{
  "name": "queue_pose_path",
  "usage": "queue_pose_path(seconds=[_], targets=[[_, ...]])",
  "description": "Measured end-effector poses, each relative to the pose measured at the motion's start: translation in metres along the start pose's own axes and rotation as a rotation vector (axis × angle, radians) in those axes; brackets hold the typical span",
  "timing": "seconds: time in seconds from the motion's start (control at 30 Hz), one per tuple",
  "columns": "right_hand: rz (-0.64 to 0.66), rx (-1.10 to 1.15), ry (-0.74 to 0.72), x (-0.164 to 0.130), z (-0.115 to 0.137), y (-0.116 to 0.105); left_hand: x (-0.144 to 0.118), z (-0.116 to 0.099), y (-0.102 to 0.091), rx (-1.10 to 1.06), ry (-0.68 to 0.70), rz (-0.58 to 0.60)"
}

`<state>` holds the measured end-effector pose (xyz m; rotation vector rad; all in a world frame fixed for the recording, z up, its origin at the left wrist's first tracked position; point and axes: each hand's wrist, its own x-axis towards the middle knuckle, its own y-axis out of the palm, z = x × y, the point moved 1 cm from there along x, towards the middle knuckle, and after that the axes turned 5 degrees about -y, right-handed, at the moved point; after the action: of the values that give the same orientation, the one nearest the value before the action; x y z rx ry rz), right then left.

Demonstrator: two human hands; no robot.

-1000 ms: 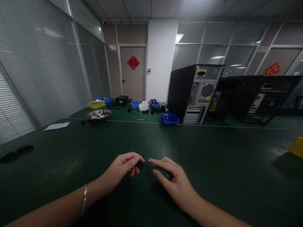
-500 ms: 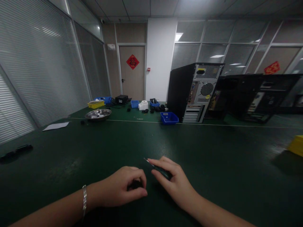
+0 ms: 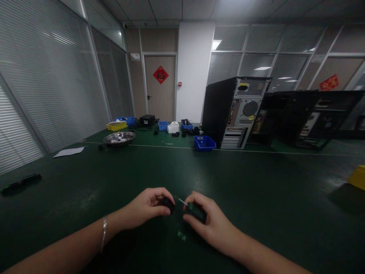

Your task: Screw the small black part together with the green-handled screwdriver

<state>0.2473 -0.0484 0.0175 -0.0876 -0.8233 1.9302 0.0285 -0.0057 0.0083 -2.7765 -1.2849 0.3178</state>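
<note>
Hands meet low at the centre of the head view, just above the dark green table (image 3: 256,190). The left hand (image 3: 146,207) is curled, with thumb and fingertips closed on a small black part (image 3: 169,204). A metal bracelet (image 3: 103,233) sits on the left wrist. The right hand (image 3: 209,222) is closed around the dark handle of a small screwdriver (image 3: 191,207); its thin metal shaft points left toward the black part, and the tip lies just beside that part. Whether the tip touches the part cannot be told. A small green piece (image 3: 180,236) lies on the table directly below the gap between the two hands, touching neither.

Items farther back on the table:
- A black computer tower (image 3: 234,112) stands upright with its rear panel facing the camera.
- A blue bin (image 3: 204,143) sits just beside the tower's left foot.
- A round metal bowl (image 3: 119,138) rests at the left, with a sheet of paper (image 3: 68,152) nearer the left edge.
- A yellow bin (image 3: 116,126) and further small blue bins stand at the far end, near a white object (image 3: 173,127).
- A long black tool (image 3: 19,182) lies at the far left.
- A yellow box (image 3: 357,177) sits at the right edge.

A wooden door (image 3: 160,87) with a red decoration (image 3: 160,75) closes the back wall.
</note>
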Motion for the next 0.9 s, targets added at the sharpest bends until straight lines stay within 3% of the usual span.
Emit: queue_pose_path(seconds=[0.23, 0.47, 0.77, 0.9], targets=[[0.381, -0.09, -0.056, -0.004, 0.009, -0.01, 0.0, -0.002, -0.005, -0.107, 0.119, -0.012], [0.372, -0.135, -0.077, -0.002, 0.01, -0.005, 0.003, 0.005, 0.002, -0.294, 0.079, 0.063], [0.386, 0.002, -0.176, -0.001, 0.012, -0.016, 0.005, 0.008, 0.001, -0.353, 0.061, -0.001], [0.389, 0.001, -0.141, -0.002, 0.01, -0.015, 0.006, 0.009, 0.001, -0.348, 0.061, -0.003]])
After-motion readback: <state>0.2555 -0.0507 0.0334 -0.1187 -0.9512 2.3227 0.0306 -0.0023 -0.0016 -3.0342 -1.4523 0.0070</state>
